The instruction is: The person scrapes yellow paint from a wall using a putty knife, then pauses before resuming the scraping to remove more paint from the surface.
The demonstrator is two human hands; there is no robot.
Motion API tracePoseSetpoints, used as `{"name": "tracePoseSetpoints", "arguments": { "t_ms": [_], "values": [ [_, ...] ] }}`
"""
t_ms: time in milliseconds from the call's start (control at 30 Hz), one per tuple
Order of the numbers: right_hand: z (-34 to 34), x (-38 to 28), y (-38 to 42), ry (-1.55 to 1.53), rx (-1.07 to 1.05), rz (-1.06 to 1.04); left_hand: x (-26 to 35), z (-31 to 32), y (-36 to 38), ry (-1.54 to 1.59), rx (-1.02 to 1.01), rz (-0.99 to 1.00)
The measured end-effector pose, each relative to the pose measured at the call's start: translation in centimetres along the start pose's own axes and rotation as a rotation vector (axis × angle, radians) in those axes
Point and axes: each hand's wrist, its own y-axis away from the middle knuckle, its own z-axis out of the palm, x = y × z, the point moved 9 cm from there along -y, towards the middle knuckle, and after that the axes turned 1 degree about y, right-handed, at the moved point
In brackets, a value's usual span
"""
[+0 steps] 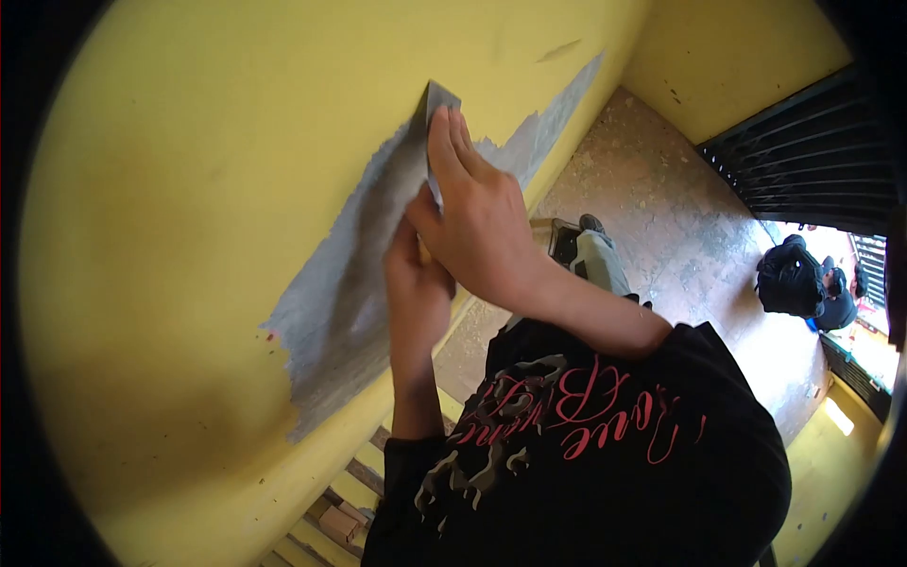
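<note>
A metal scraper blade stands with its edge against the yellow wall, at the upper end of a bare grey patch with ragged paint edges. My right hand is closed on the scraper, its fingers lying along the blade. Just below it, my left hand is closed at the scraper's lower end, its fingers partly covered by the right hand. The scraper's handle is hidden by my hands.
Below the wall runs a speckled floor. Dark metal bars stand at the right, with dark-clothed people near a bright opening. A slatted structure with a brown block lies at the lower left.
</note>
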Motion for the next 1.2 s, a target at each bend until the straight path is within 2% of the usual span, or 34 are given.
{"name": "tracePoseSetpoints", "arguments": {
  "t_ms": [33, 133, 167, 267, 300, 367, 400, 467, 500, 533, 600, 700, 767, 867, 967, 1067, 1133, 1200],
  "values": [
    [-0.1, -0.1, 0.8, 0.004, -0.019, -0.053, 0.0, 0.6, 0.3, -0.001, 0.02, 0.097],
    [0.4, 0.1, 1.7, -0.006, -0.046, -0.106, -2.7, 0.1, 1.7, -0.048, 0.03, 0.135],
    [0.8, 0.0, 2.1, -0.017, -0.083, -0.118, -2.4, -0.1, 1.5, 0.017, 0.023, 0.004],
    [0.9, 0.2, 1.7, -0.071, -0.081, -0.027, -1.9, -0.2, 1.8, 0.021, -0.014, -0.131],
    [0.9, 0.1, 2.1, -0.078, -0.085, -0.028, -2.5, -0.4, 2.2, 0.02, -0.006, -0.132],
    [1.0, -0.3, 2.5, -0.069, -0.108, -0.079, -2.3, -0.8, 2.3, -0.126, 0.018, 0.034],
    [1.1, 0.0, 2.0, -0.07, -0.102, -0.074, -2.3, -1.1, 1.7, -0.132, 0.013, 0.032],
    [1.1, 0.8, 1.2, -0.1, -0.111, -0.01, -1.6, -1.3, 0.9, -0.129, 0.026, -0.01],
    [1.4, 0.8, 1.5, -0.1, -0.116, -0.005, -1.1, -0.8, 1.6, 0.001, 0.043, -0.168],
    [1.5, 0.6, 1.6, -0.058, -0.075, -0.03, -1.6, -0.9, 1.6, 0.0, 0.042, -0.167],
    [1.2, 0.1, 2.0, -0.03, -0.044, -0.056, -1.8, -1.4, 2.0, -0.063, 0.051, -0.014],
    [0.9, 0.2, 1.2, -0.056, -0.142, -0.072, -0.5, -0.5, 1.2, -0.062, 0.022, 0.023],
    [0.7, 1.9, -0.3, -0.047, -0.071, 0.066, -0.7, 0.2, 0.1, -0.043, 0.009, -0.027],
    [0.2, 0.9, 1.3, -0.031, -0.066, -0.037, -1.4, 0.5, 1.2, -0.029, -0.009, -0.041],
    [1.0, -0.2, 2.0, -0.059, -0.133, -0.09, -2.0, -1.3, 2.2, -0.092, 0.039, 0.053],
    [0.8, 0.1, 0.8, -0.088, -0.135, 0.024, 0.2, -0.5, 1.9, 0.009, 0.025, -0.039],
    [0.6, -0.1, 0.8, -0.055, -0.104, 0.0, -0.3, -0.4, 1.7, -0.019, 0.012, -0.019],
    [0.3, -0.3, 1.0, -0.022, -0.066, -0.013, -1.0, -1.0, 2.0, -0.123, 0.021, 0.129]
  ]
}}
